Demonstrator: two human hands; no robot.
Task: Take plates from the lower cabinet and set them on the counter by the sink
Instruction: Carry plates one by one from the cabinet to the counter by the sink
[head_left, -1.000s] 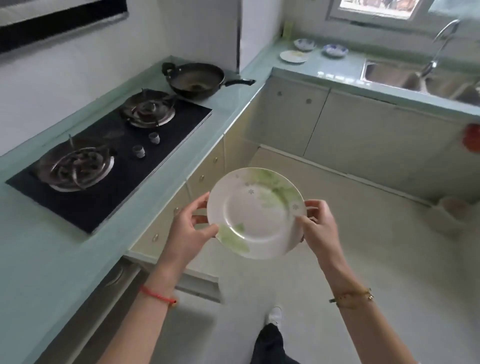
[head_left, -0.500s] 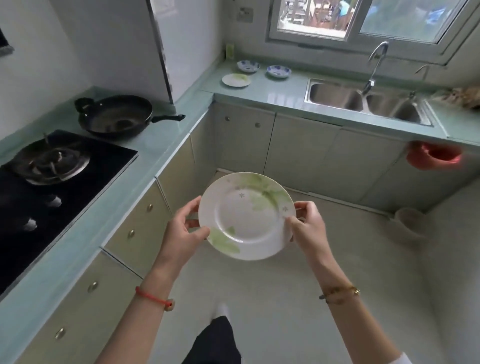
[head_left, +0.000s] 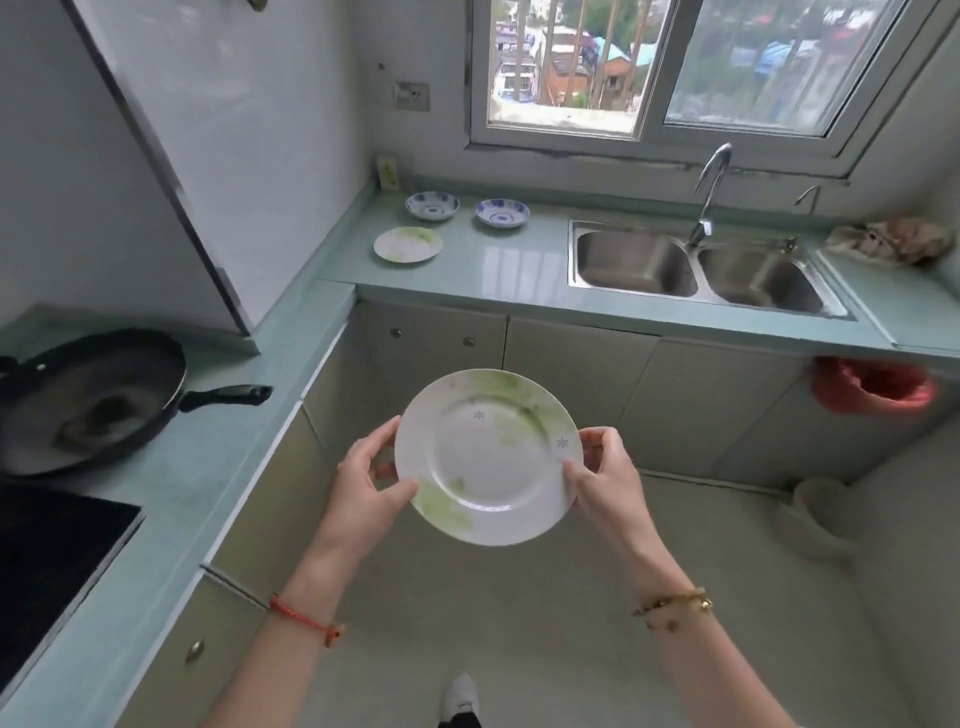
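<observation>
A white dinner plate with green leaf print (head_left: 488, 457) is held in mid-air over the kitchen floor, well short of the tabletop (head_left: 467, 275) by the sink (head_left: 696, 265). Being round, it has no long axis; its eating face points up and toward the camera, far rim raised. The left hand (head_left: 363, 488) has its grip closed on the left rim, thumb on the face, fingers behind. The right hand (head_left: 602, 478) clamps the right rim the same way, so the plate spans between both grips. On the tabletop left of the sink lie a matching green-print plate (head_left: 408, 244) and two blue-patterned dishes (head_left: 432, 205) (head_left: 502, 213).
</observation>
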